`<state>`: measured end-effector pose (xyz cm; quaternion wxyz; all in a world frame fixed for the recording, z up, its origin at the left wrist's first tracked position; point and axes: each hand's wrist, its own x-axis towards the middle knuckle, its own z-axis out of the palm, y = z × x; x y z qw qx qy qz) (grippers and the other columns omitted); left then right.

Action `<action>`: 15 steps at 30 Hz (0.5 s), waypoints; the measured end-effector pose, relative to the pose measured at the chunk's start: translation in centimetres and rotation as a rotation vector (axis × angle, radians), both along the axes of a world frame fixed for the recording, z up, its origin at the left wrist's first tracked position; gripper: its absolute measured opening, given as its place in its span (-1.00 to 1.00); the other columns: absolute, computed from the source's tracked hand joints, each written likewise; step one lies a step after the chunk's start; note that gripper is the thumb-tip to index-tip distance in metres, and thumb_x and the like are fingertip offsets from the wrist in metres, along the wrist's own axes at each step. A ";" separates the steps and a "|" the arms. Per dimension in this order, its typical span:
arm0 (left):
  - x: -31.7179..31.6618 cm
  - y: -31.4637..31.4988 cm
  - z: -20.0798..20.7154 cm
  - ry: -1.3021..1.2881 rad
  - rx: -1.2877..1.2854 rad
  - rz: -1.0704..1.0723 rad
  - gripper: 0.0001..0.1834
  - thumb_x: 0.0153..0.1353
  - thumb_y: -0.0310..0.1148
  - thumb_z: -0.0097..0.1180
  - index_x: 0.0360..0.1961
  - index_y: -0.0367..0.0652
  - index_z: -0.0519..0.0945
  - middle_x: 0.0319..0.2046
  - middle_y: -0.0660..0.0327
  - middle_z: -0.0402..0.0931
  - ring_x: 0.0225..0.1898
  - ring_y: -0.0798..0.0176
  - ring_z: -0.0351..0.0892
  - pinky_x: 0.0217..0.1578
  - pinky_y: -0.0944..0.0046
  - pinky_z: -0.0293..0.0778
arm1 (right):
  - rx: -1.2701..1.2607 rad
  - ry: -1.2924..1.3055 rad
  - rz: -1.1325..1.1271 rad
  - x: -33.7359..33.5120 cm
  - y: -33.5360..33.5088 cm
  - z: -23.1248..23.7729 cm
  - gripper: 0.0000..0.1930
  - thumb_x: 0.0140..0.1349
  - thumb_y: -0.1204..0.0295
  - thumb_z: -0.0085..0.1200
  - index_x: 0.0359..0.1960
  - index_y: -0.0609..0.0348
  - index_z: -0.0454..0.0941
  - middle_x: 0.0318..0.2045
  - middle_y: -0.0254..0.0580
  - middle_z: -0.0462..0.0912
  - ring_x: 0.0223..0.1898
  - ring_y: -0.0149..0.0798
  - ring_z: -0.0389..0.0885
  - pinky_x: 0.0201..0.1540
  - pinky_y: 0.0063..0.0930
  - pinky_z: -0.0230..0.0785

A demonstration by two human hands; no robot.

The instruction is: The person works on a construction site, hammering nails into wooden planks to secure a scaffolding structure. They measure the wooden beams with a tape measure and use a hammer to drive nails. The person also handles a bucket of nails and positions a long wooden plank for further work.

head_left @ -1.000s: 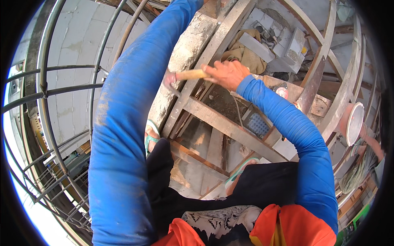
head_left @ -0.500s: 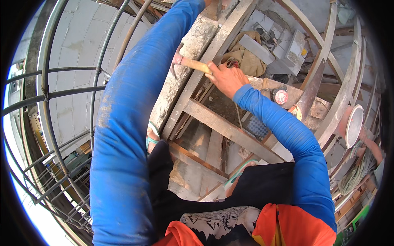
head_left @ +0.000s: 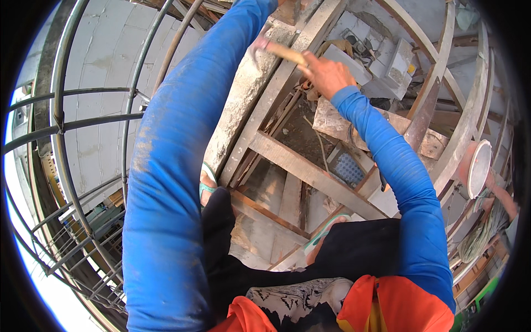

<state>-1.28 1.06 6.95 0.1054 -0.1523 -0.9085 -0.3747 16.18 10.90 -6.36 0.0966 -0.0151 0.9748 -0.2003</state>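
My right hand [head_left: 330, 76] is closed round the wooden handle of a claw hammer [head_left: 286, 53]. The hammer's reddish metal head, slightly blurred, points left over a rough concrete ledge [head_left: 243, 102], close to my left forearm. My left arm, in a dusty blue sleeve [head_left: 177, 127], stretches up to the top edge. Only a sliver of my left hand [head_left: 281, 2] shows there, and its fingers are out of the picture. Below the hammer, a wooden frame [head_left: 315, 171] of nailed beams runs alongside the ledge.
Bent dark metal bars [head_left: 60, 105] form a cage at the left. Curved wooden beams [head_left: 459, 105] stand at the right, near a round whitish container [head_left: 479, 169]. White blocks [head_left: 398, 66] and a board [head_left: 332, 119] lie beyond the frame. My sandalled feet are between the beams.
My right hand has moved farther away and slightly right, carrying the hammer up along the ledge. My right forearm now covers the round red-labelled item. The left arm has hardly moved.
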 end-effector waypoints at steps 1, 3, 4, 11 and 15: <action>0.0 0.3 0.3 -0.014 -0.014 -0.006 0.07 -0.15 0.22 0.53 0.21 -0.37 0.40 0.07 -0.13 0.59 0.12 -0.10 0.61 0.14 0.07 0.53 | 0.005 0.036 -0.005 0.4 -0.4 -0.3 -0.60 0.44 0.05 0.03 0.17 -0.04 0.40 -0.48 -0.05 0.60 -0.60 -0.01 0.65 -0.58 -0.16 0.53; 0.1 0.0 -0.8 0.057 -0.002 0.044 0.05 -0.14 0.21 0.53 0.20 -0.36 0.43 0.08 -0.14 0.59 0.14 -0.09 0.60 0.14 0.08 0.53 | 0.012 0.108 -0.001 2.5 -3.1 -0.4 -0.60 0.44 0.07 0.05 0.16 -0.02 0.41 -0.48 -0.03 0.62 -0.57 0.02 0.67 -0.57 -0.11 0.53; -0.2 -0.7 -1.1 0.100 -0.005 0.071 0.04 -0.14 0.21 0.53 0.19 -0.36 0.44 0.09 -0.14 0.59 0.14 -0.09 0.60 0.15 0.08 0.53 | -0.020 0.131 0.131 4.2 -5.2 0.9 -0.59 0.43 0.08 0.05 0.19 -0.03 0.40 -0.48 -0.04 0.59 -0.56 0.04 0.66 -0.54 -0.04 0.53; 0.1 0.2 -0.3 0.013 -0.024 0.003 0.09 -0.14 0.22 0.53 0.23 -0.38 0.40 0.09 -0.15 0.58 0.15 -0.08 0.60 0.16 0.08 0.52 | 0.060 0.142 0.140 3.0 -2.0 -0.8 -0.61 0.42 0.08 0.06 0.19 -0.13 0.40 -0.49 -0.10 0.55 -0.62 -0.05 0.61 -0.61 -0.17 0.50; -0.2 -0.6 -0.6 0.012 0.037 -0.009 0.10 -0.15 0.23 0.52 0.22 -0.42 0.40 0.09 -0.17 0.57 0.15 -0.10 0.60 0.16 0.07 0.52 | -0.087 0.120 0.402 5.7 -6.4 2.1 -0.58 0.45 0.07 -0.02 0.23 -0.11 0.35 -0.38 -0.07 0.63 -0.50 0.07 0.71 -0.48 -0.11 0.57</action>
